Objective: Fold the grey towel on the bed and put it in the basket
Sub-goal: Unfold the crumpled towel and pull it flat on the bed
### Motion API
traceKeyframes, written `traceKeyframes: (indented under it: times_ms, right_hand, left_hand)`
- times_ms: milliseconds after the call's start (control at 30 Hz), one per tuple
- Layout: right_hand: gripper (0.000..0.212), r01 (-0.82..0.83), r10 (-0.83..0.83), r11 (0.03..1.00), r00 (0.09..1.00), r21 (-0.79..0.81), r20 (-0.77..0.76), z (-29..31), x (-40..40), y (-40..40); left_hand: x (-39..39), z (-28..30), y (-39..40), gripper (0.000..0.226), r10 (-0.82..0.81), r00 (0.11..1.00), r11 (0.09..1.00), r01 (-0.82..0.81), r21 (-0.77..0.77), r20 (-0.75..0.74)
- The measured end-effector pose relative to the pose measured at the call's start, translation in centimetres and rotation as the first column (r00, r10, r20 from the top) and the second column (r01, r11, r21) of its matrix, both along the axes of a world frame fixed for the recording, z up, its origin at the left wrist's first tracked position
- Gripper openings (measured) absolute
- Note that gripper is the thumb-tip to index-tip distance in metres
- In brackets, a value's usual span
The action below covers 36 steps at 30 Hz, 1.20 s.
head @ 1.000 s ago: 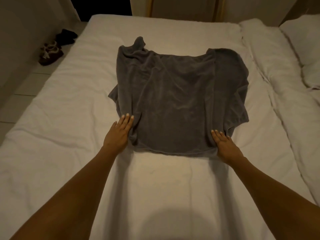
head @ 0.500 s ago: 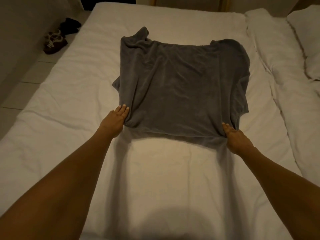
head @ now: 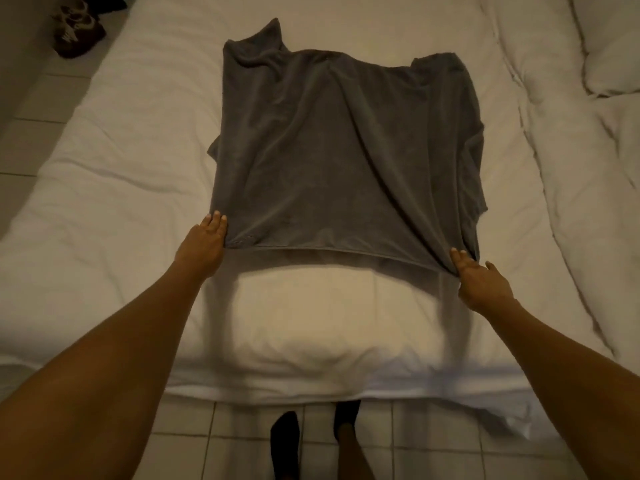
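Observation:
The grey towel [head: 339,154] lies spread on the white bed [head: 114,188], roughly square, with wrinkles and a bunched far left corner. My left hand [head: 204,240] grips its near left corner. My right hand [head: 479,280] grips its near right corner. The near edge is lifted a little off the sheet between the two hands and casts a shadow below it. No basket is in view.
A white duvet [head: 561,140] and a pillow [head: 613,46] lie along the bed's right side. Shoes [head: 78,29] sit on the tiled floor at the far left. My feet in dark socks [head: 287,441] stand on tiles at the bed's near edge.
Both hands went from resting flat at the towel's near corners to gripping them, and the near edge has lifted. The view has tilted down, showing the bed's edge and my feet.

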State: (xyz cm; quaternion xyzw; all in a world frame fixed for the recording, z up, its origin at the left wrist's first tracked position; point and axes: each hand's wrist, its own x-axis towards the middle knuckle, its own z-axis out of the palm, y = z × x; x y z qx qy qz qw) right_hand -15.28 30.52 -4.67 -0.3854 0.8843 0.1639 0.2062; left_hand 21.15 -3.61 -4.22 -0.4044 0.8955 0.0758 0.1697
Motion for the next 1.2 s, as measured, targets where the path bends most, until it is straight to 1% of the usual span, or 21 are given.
traceKeyframes:
  times_ms: [67,200,433,533,633,800,967,1067,1133,1200]
  right_hand:
    - [0.069,0.006,-0.007,0.999,1.000,0.042,0.025,-0.2,2.3,1.8]
    - [0.067,-0.004,0.001,0.996,0.999,0.091,0.041,-1.9,5.6,4.6]
    - [0.069,0.025,-0.033,0.984,0.999,0.176,0.043,-4.3,5.9,5.4]
    - [0.070,0.027,-0.036,0.984,0.998,0.175,0.048,-5.3,5.7,5.3]
    - [0.068,0.034,-0.044,0.989,0.997,0.141,0.062,-6.1,6.3,4.2]
    - [0.066,0.044,-0.056,0.991,0.994,0.124,0.096,-6.6,6.5,3.0]
    - [0.069,0.042,-0.083,0.975,0.980,0.216,0.181,-6.5,6.1,3.2]
    - [0.069,0.063,-0.126,0.965,0.963,0.254,0.240,-6.4,5.8,2.9]
    - [0.069,0.079,-0.155,0.959,0.949,0.271,0.273,-6.1,5.6,2.5]
    - [0.068,0.101,-0.177,0.961,0.939,0.256,0.294,-5.6,5.4,1.8]
  left_hand:
    - [2.7,-0.4,1.1,0.057,0.023,0.999,0.999,-0.025,0.044,0.047]
    - [6.1,-1.7,3.2,0.057,0.035,0.985,0.996,-0.049,0.078,0.169]
    - [7.0,-4.4,3.2,0.060,0.067,0.969,0.993,-0.087,0.076,0.238]
    - [6.5,-5.3,3.1,0.057,0.076,0.974,0.992,-0.096,0.087,0.212]
    - [5.7,-5.8,3.4,0.057,0.051,0.979,0.993,-0.070,0.092,0.200]
    - [4.9,-6.0,3.5,0.061,-0.010,0.966,0.994,-0.019,0.109,0.260]
    - [4.7,-5.8,3.9,0.070,-0.081,0.918,0.994,0.044,0.102,0.388]
    - [3.1,-5.2,4.3,0.078,-0.099,0.916,0.985,0.035,0.168,0.389]
    - [1.5,-4.5,4.5,0.082,-0.121,0.924,0.973,0.037,0.229,0.362]
    - [-0.3,-3.6,4.7,0.085,-0.127,0.941,0.956,0.033,0.290,0.312]
